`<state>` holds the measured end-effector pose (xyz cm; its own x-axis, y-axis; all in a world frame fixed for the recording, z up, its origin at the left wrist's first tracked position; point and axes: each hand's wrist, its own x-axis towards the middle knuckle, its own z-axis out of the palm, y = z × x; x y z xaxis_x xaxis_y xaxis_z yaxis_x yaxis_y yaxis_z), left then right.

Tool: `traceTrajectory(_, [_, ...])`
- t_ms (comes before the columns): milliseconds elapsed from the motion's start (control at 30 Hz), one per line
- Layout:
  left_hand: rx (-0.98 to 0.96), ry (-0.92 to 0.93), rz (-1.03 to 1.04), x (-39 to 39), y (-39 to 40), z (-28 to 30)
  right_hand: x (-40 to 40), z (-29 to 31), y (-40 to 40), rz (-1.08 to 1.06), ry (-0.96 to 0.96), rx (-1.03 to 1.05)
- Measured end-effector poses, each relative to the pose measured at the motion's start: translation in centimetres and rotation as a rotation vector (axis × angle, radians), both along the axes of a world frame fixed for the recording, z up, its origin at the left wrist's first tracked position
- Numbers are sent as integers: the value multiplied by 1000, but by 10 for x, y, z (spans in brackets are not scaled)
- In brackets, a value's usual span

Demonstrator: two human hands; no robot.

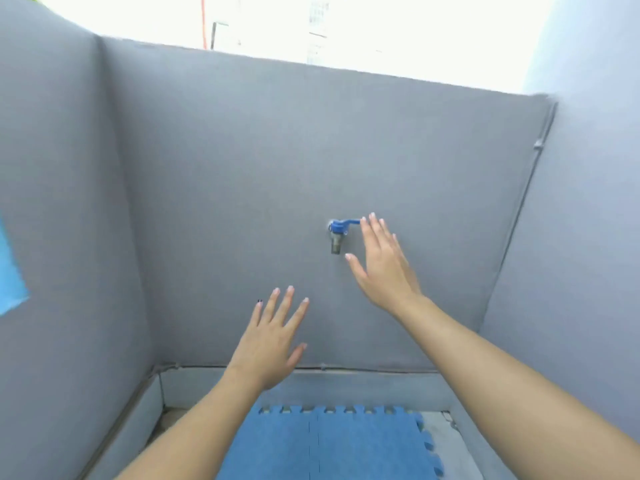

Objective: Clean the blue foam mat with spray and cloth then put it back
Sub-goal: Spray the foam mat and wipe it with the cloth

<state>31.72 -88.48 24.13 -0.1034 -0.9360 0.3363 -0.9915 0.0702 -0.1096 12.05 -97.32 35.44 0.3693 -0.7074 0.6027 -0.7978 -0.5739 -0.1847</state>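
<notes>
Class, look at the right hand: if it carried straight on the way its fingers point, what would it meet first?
The right hand is open, its fingers aimed up and forward at the blue handle of the tap. It would probably meet that handle first, then the grey wall. The fingertips may already touch it; depth is unclear.

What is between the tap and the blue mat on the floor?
In the head view, just bare grey wall runs from the tap down to the blue foam mat, with the left hand hovering in front.

Daylight from above the grey wall [277, 168], sky there blown out white. Wall evenly lit, soft shadows. Slight overall blur, fisheye bending at edges.
</notes>
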Motion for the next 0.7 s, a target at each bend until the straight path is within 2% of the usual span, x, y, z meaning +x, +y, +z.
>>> traceTrajectory(67, [-13, 35, 29, 3, -2, 31, 19, 31, -16, -14, 18, 28])
traceTrajectory(133, [22, -29, 41, 5, 0, 39, 28, 42, -32, -83, 88, 117])
traceTrajectory(200, [72, -46, 46, 7, 3, 35, 29, 40, -44, -151, 143, 157])
traceTrajectory(333, [104, -72, 98, 19, 5, 30, 35, 35, -47, -182, 102, 111])
traceTrajectory(500, [128, 28, 137, 15, 7, 14, 48, 27, -41, -312, 154, 87])
traceTrajectory(700, [114, 24, 121, 13, 3, 11, 56, 26, -36, -363, 121, 140])
